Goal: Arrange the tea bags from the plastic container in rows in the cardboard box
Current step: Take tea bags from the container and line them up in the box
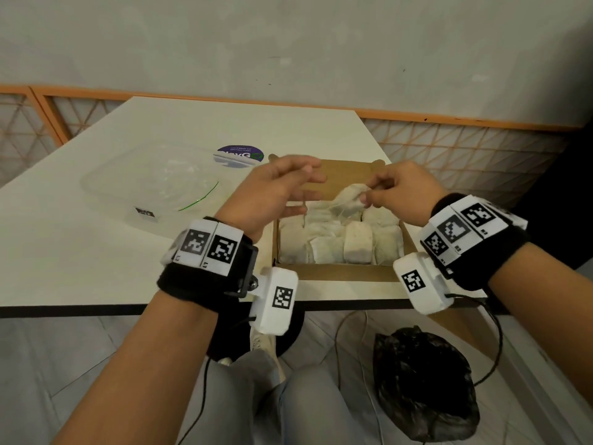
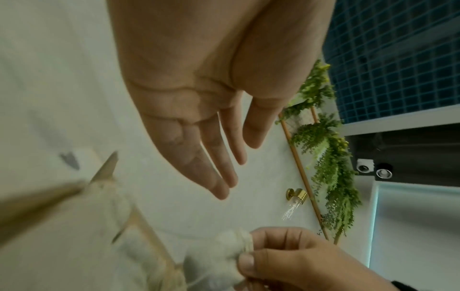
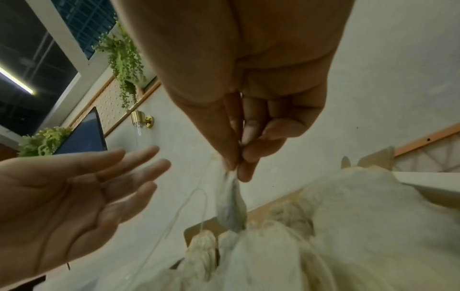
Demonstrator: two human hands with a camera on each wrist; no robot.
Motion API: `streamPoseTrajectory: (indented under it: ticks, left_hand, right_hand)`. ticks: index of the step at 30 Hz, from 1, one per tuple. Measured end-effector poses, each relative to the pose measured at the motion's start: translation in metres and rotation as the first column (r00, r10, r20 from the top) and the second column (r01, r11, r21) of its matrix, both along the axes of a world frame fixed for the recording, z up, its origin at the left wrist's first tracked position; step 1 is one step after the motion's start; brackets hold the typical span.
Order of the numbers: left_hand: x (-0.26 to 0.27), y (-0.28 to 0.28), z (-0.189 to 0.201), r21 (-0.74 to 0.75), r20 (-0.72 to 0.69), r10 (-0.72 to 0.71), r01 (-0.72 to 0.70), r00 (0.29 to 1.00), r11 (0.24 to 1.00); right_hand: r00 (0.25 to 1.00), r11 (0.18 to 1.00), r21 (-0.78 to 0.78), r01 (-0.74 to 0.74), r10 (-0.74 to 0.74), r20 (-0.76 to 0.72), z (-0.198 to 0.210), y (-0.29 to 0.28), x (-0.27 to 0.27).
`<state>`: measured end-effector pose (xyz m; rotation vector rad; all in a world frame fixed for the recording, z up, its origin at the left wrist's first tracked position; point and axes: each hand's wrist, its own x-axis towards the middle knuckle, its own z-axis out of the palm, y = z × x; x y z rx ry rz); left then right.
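Observation:
The cardboard box (image 1: pixel 337 273) sits at the table's near right edge, packed with several pale tea bags (image 1: pixel 356 242) in rows. My right hand (image 1: pixel 394 191) pinches the top of one tea bag (image 1: pixel 349 200) above the box; the right wrist view shows that tea bag (image 3: pixel 231 206) hanging from the fingertips with a thin string looping beside it. My left hand (image 1: pixel 282 184) hovers over the box's left side, fingers straight and holding nothing; in the left wrist view the left hand (image 2: pixel 214 157) is spread out. The clear plastic container (image 1: pixel 150 181) lies to the left.
A round purple sticker (image 1: pixel 239 155) is on the white table (image 1: pixel 96 258) behind the box. The table's near edge runs just under my wrists. Below it a black plastic bag (image 1: pixel 423 383) and cables lie on the floor. An orange lattice rail stands behind the table.

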<state>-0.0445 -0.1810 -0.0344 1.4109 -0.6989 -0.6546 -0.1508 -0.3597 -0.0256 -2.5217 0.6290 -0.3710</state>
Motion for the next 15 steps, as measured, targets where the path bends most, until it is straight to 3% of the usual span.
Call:
streamPoseTrajectory:
  ticks: [4,9,12,15]
  left_hand:
    - [0.005,0.012,0.002,0.042,0.120,0.093,-0.099,0.988,0.994]
    - [0.002,0.015,-0.021,0.124,-0.093,0.133,-0.121,0.987,0.985]
    - [-0.001,0.016,-0.029,0.091,-0.210,0.139,-0.122,0.968,0.988]
    - [-0.003,0.017,-0.034,0.061,-0.238,0.168,-0.158,0.957,0.986]
  right_hand:
    - [0.996,0.990,0.105,-0.089,0.090,-0.004,0.018,0.008,0.001]
    - [0.968,0.892,0.409,-0.195,0.242,-0.067,0.023,0.028,0.018]
    - [0.934,0.862,0.468,-0.193,0.307,-0.181,0.006,0.035,0.036]
    - [0.914,0.843,0.505,-0.183,0.335,-0.229,-0.019,0.043,0.050]
